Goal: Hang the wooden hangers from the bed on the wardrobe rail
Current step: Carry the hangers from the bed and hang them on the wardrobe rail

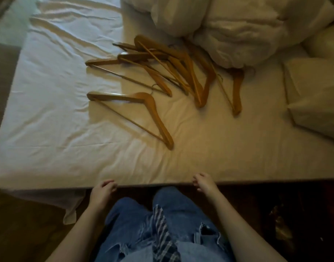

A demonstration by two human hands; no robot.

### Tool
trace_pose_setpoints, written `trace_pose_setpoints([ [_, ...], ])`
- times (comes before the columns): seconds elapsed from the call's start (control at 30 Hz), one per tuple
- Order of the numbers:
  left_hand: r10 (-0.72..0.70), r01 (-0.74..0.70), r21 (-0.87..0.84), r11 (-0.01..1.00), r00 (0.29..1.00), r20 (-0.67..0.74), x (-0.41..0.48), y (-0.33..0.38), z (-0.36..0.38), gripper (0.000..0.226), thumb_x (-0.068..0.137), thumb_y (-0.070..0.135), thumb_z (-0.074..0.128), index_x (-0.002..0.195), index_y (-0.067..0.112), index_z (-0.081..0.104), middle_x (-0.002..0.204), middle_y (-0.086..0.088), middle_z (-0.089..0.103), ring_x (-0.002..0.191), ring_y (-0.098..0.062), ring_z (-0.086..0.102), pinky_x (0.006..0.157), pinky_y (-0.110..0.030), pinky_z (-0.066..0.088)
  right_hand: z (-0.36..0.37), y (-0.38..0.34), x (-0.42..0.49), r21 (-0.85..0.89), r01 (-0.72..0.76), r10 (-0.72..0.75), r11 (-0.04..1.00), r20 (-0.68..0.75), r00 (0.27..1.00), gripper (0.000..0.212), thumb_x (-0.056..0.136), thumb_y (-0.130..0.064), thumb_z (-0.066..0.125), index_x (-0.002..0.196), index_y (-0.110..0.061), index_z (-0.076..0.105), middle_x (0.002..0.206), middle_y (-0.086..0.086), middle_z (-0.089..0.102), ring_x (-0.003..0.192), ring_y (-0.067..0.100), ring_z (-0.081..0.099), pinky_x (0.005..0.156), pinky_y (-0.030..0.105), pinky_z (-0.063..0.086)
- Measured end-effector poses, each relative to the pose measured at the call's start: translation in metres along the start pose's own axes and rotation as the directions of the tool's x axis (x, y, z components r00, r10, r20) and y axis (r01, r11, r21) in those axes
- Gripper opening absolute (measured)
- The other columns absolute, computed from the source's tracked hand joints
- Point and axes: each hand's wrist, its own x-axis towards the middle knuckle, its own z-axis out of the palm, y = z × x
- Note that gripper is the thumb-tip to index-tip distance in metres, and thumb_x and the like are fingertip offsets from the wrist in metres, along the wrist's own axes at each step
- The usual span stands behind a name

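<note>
Heaped on the bed [58,129]: a tangle of wooden hangers [171,72], crossed over one another near the middle of the mattress and just beside a bunched white duvet [238,25]. Lying apart from the heap, nearer the bed's front edge, a single hanger [139,96], flat and untouched; off to the right, a further hanger [237,87], its upper end up against the duvet. Beyond that, at the right margin, a pillow [317,99]. Poised at the mattress edge, well short of the wood: left hand [103,191] and right hand [204,183], both with fingers loosely curled and holding nothing. Below them, torn blue jeans [134,224] and a dark floor [20,224]. No wardrobe and no rail in view, so no telling whether any hanger hangs there. Judging by the pile, little or nothing done as yet: every visible hanger ungrasped and on the bed, the whole lot left to gather, carry and hook over the rail. Likely first pick: the single hanger, closest to the hands and clear of the tangle.
</note>
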Motion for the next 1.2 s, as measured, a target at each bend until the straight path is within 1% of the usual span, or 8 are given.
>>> trace_pose_setpoints([
  [0.17, 0.001, -0.006, -0.111, 0.994, 0.999, -0.048, 0.022, 0.052, -0.005, 0.035, 0.095, 0.008, 0.044, 0.128, -0.004, 0.048, 0.128, -0.023, 0.056, 0.119, -0.034, 0.053, 0.088, -0.034, 0.038, 0.011, -0.078, 0.019, -0.011, 0.049, -0.049, 0.999, 0.034, 0.998, 0.016, 0.093, -0.018, 0.046, 0.081, -0.015, 0.057, 0.080, 0.001, 0.057, 0.089, 0.021, 0.055, 0.072, 0.028, 0.044],
  [0.3, 0.013, -0.020, -0.116, 0.993, 0.998, -0.060, 0.044, 0.084, -0.017, 0.036, 0.093, 0.009, 0.048, 0.127, -0.001, 0.050, 0.126, -0.021, 0.057, 0.114, -0.031, 0.055, 0.090, -0.035, 0.039, 0.029, -0.118, 0.022, 0.013, 0.071, -0.071, 0.997, 0.057, 0.996, 0.016, 0.093, -0.021, 0.047, 0.081, -0.021, 0.056, 0.088, 0.003, 0.060, 0.093, 0.021, 0.056, 0.091, 0.037, 0.045],
  [0.5, 0.118, -0.119, 0.016, 0.993, 0.990, 0.077, 0.088, 0.144, -0.027, 0.033, 0.089, 0.016, 0.056, 0.121, 0.007, 0.056, 0.115, -0.016, 0.063, 0.100, -0.024, 0.060, 0.079, -0.030, 0.047, 0.057, -0.141, 0.025, 0.176, 0.035, -0.031, 0.984, -0.025, 0.999, 0.014, 0.091, -0.022, 0.051, 0.100, -0.017, 0.060, 0.091, 0.001, 0.062, 0.086, 0.015, 0.056, 0.066, 0.024, 0.043],
  [0.67, 0.241, -0.259, 0.071, 0.963, 0.950, 0.197, 0.139, 0.229, -0.017, 0.025, 0.087, 0.015, 0.059, 0.112, 0.009, 0.059, 0.103, -0.013, 0.064, 0.100, -0.027, 0.061, 0.079, -0.031, 0.047, 0.092, -0.169, 0.027, 0.318, 0.042, 0.009, 0.947, -0.159, 0.987, 0.008, 0.091, -0.022, 0.052, 0.090, -0.019, 0.059, 0.088, 0.000, 0.061, 0.081, 0.012, 0.055, 0.063, 0.022, 0.041],
  [0.83, 0.352, -0.404, 0.114, 0.908, 0.881, 0.316, 0.187, 0.289, -0.002, 0.024, 0.086, 0.010, 0.060, 0.109, 0.009, 0.061, 0.094, -0.007, 0.064, 0.093, -0.023, 0.060, 0.073, -0.026, 0.047, 0.147, -0.208, 0.053, 0.465, 0.039, 0.069, 0.885, -0.214, 0.974, 0.012, 0.089, -0.023, 0.055, 0.094, -0.018, 0.065, 0.101, 0.015, 0.066, 0.098, 0.028, 0.062, 0.080, 0.034, 0.050],
  [0.97, 0.428, -0.483, 0.091, 0.871, 0.836, 0.343, 0.215, 0.314, 0.004, 0.024, 0.086, 0.009, 0.060, 0.109, 0.013, 0.062, 0.101, -0.007, 0.067, 0.097, -0.022, 0.063, 0.082, -0.031, 0.050, 0.200, -0.254, 0.080, 0.561, 0.014, 0.074, 0.828, -0.134, 0.988, 0.030, 0.089, -0.025, 0.057, 0.113, -0.009, 0.060, 0.097, 0.004, 0.063, 0.105, 0.026, 0.060, 0.090, 0.034, 0.049],
  [1.07, 0.469, -0.520, 0.072, 0.851, 0.816, 0.338, 0.235, 0.324, 0.002, 0.022, 0.086, 0.007, 0.059, 0.106, 0.016, 0.062, 0.100, -0.005, 0.067, 0.099, -0.021, 0.063, 0.084, -0.030, 0.049, 0.239, -0.286, 0.100, 0.551, 0.013, 0.027, 0.835, -0.065, 0.998, 0.034, 0.086, -0.028, 0.059, 0.110, -0.004, 0.061, 0.098, 0.011, 0.064, 0.099, 0.026, 0.060, 0.081, 0.032, 0.046],
  [1.2, 0.492, -0.541, 0.077, 0.837, 0.807, 0.326, 0.260, 0.329, -0.010, 0.022, 0.084, 0.004, 0.060, 0.100, 0.020, 0.063, 0.095, 0.000, 0.067, 0.100, -0.022, 0.063, 0.085, -0.031, 0.048, 0.279, -0.309, 0.126, 0.533, -0.024, 0.030, 0.846, -0.003, 1.000, 0.025, 0.082, -0.033, 0.061, 0.094, -0.013, 0.052, 0.084, 0.001, 0.051, 0.087, 0.020, 0.050, 0.076, 0.030, 0.039],
])
